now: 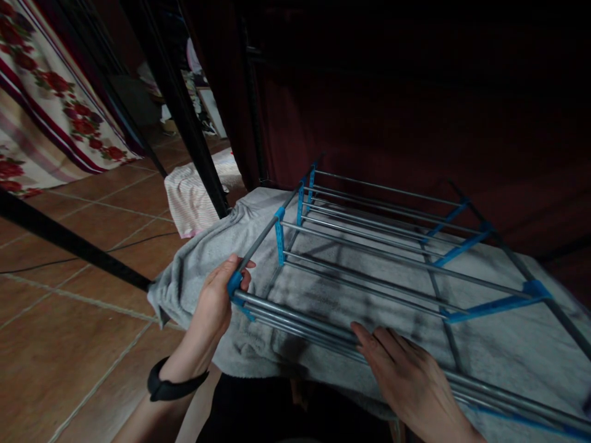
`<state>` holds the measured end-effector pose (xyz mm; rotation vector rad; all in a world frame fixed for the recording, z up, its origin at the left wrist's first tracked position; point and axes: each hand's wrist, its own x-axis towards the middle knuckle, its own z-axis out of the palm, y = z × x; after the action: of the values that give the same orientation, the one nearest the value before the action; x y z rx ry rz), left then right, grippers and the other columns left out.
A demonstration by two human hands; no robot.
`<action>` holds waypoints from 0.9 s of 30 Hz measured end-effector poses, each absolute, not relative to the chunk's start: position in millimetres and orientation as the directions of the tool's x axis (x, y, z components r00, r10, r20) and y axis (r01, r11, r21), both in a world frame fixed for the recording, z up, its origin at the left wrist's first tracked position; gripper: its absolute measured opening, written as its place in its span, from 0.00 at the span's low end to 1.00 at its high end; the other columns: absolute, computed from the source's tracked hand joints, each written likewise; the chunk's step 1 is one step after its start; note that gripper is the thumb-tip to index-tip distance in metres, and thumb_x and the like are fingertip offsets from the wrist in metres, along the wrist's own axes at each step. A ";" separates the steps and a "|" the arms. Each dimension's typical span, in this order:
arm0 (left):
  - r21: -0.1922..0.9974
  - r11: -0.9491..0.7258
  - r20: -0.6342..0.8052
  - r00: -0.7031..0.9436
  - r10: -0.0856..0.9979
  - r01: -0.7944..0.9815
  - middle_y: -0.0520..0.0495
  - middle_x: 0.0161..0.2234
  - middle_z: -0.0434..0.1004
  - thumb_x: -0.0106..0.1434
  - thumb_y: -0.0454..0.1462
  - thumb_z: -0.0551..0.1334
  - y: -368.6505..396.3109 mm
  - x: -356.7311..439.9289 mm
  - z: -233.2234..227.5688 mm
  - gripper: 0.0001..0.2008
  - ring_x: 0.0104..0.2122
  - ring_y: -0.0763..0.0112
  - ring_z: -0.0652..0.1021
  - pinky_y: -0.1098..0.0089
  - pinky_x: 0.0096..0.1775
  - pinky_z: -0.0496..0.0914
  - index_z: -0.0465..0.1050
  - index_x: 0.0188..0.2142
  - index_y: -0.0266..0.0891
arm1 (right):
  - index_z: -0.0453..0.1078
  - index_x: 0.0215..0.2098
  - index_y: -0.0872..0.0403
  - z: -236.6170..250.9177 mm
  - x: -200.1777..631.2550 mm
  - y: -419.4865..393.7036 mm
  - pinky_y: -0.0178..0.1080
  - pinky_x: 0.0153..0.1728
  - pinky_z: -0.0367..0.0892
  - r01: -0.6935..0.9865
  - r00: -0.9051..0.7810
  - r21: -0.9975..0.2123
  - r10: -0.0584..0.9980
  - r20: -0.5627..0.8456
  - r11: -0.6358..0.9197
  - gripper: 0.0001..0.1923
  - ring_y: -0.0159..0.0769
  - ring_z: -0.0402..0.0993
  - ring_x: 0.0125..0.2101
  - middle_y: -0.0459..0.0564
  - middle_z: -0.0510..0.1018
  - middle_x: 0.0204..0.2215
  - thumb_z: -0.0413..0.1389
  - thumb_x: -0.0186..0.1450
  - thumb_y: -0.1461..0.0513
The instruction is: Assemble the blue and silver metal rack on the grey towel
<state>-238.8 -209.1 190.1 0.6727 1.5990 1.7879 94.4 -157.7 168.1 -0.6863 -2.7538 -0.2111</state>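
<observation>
Metal rack lying flat on grey towel, frame looking part-assembled. Left hand curled round blue corner joint; right hand spread flat on near rods. No shelves standing yet.

Gaps between the rack's grey rods leave narrow slots down to the towel under it; blue brackets cross them on the right and far left. The left hand closes the near-left corner, the right hand covers the near rods. Left, the floor lies open, cut by black poles and a folded cloth. A dark curtain walls the far side.
</observation>
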 end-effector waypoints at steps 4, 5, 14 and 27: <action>0.990 -0.064 -0.034 -0.663 0.748 -0.123 0.52 0.18 0.64 0.62 0.52 0.60 -209.3 -239.2 190.5 0.19 0.19 0.73 0.65 0.72 0.21 0.60 0.75 0.32 0.37 | 0.61 0.64 0.54 167.3 94.4 -157.9 0.39 0.33 0.66 0.481 -0.845 0.068 0.441 0.303 0.874 0.24 0.34 0.73 0.34 0.50 0.76 0.38 0.51 0.70 0.67; 0.990 -0.066 -0.033 -0.662 0.748 -0.124 0.52 0.18 0.64 0.62 0.51 0.60 -209.3 -239.5 190.2 0.19 0.19 0.74 0.65 0.72 0.21 0.60 0.75 0.32 0.37 | 0.62 0.64 0.54 167.0 94.1 -158.0 0.39 0.33 0.66 0.483 -0.843 0.067 0.443 0.306 0.873 0.24 0.34 0.73 0.33 0.50 0.76 0.38 0.51 0.70 0.67; 0.999 -0.035 0.021 -0.659 0.752 -0.007 0.52 0.19 0.66 0.65 0.51 0.56 -210.7 -242.3 186.1 0.20 0.21 0.72 0.67 0.71 0.24 0.62 0.74 0.31 0.38 | 0.64 0.62 0.54 168.2 92.7 -159.6 0.40 0.33 0.64 0.497 -0.825 0.066 0.448 0.345 0.865 0.22 0.34 0.72 0.32 0.50 0.76 0.37 0.50 0.71 0.66; -0.037 0.142 0.509 -0.103 0.854 0.989 0.41 0.34 0.76 0.71 0.46 0.53 -226.0 -253.2 203.0 0.20 0.35 0.57 0.78 0.61 0.39 0.69 0.74 0.51 0.37 | 0.65 0.60 0.54 168.9 90.8 -156.7 0.40 0.35 0.63 0.480 -0.824 0.071 0.422 0.377 0.874 0.19 0.34 0.72 0.32 0.49 0.76 0.36 0.50 0.72 0.64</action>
<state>-253.2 -226.0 203.0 2.3193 2.6475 0.5818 90.8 -156.7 168.9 -0.6704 -2.6920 -0.2307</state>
